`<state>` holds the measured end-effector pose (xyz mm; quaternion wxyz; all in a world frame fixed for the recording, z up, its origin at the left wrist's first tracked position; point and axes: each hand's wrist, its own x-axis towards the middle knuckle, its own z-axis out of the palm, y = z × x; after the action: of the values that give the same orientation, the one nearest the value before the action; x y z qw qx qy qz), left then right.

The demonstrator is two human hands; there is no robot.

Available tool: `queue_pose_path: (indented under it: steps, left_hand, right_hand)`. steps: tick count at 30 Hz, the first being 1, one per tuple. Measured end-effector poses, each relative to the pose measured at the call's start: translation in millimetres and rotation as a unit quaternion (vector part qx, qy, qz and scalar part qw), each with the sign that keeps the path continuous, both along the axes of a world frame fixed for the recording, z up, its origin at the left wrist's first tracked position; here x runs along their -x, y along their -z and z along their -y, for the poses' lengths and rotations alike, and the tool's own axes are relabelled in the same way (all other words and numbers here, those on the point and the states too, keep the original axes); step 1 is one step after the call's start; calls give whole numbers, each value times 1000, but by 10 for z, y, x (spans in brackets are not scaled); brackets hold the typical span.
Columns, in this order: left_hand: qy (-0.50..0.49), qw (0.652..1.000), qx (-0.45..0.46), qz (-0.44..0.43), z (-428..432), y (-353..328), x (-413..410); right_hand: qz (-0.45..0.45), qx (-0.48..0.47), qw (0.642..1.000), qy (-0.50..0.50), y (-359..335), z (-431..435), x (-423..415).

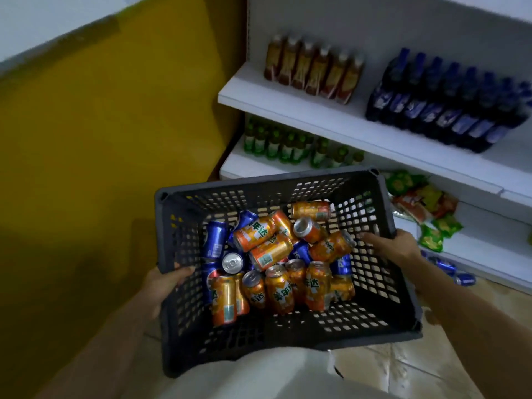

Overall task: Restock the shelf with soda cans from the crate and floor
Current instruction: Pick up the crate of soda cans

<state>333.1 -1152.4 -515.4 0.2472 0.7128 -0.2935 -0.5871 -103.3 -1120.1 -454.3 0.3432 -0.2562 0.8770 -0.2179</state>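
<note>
A dark grey perforated crate (383, 286) is held up in front of me, tilted, with its near side against my lap. Several orange soda cans (266, 251) and blue soda cans (214, 240) lie jumbled inside it. My left hand (167, 283) grips the crate's left rim, fingers curled over the edge. My right hand (394, 244) grips the right rim, fingers reaching inside. Two blue cans (454, 273) lie on the floor beside the bottom shelf. The white shelf unit (316, 116) stands behind the crate.
Brown bottles (313, 70) and dark blue bottles (449, 102) fill the upper shelf. Green bottles (288, 145) stand on the shelf below. Green and orange snack packets (423, 205) lie on the lowest shelf at right. A yellow wall (100, 125) is left.
</note>
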Motion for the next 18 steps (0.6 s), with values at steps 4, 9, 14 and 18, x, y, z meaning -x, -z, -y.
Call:
queue_pose_path:
  steps: [4,9,14,18]
  left_hand:
    - [-29,1000,-9,-7,451,-143,231]
    - [-103,995,-11,-8,837,-190,289]
    - [-163,984,-63,-18,1015,-187,292]
    - [-209,975,-80,12,1211,-211,377]
  right_hand:
    - [-26,-12,999,-26,-119,680,212]
    - [-13,-46,993,-108,-160,1478,228]
    - [35,-61,977,-199,-45,2246,88]
    - [63,-77,956,-274,279,3003,193]
